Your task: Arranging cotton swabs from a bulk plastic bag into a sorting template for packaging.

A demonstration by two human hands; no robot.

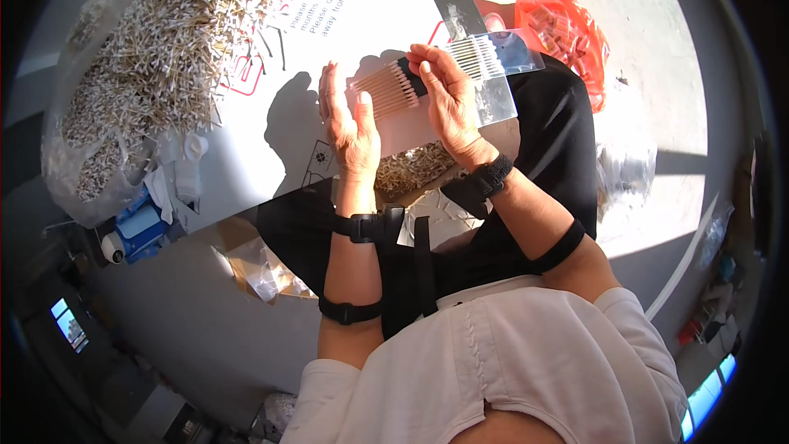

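A row of cotton swabs [385, 92] lies side by side on a light surface between my two hands. My left hand [352, 131] is upright at the left ends of the row, its fingers straight and its thumb apart. On the other side my right hand [450, 103] has its fingers loosely bent and its thumb spread from them, close to the dark tips of the row. Past the right hand, a second row of swabs [474, 57] lies by a clear plastic sleeve [496, 100]. Whether either palm touches the swabs is hard to see.
A large clear bag of loose swabs [156, 74] covers the left of the white printed table [246, 168]. More swabs fill a box [415, 168] below my hands. A blue device [141, 226] sits at the table's left edge; a red plastic bag [567, 33] lies far right.
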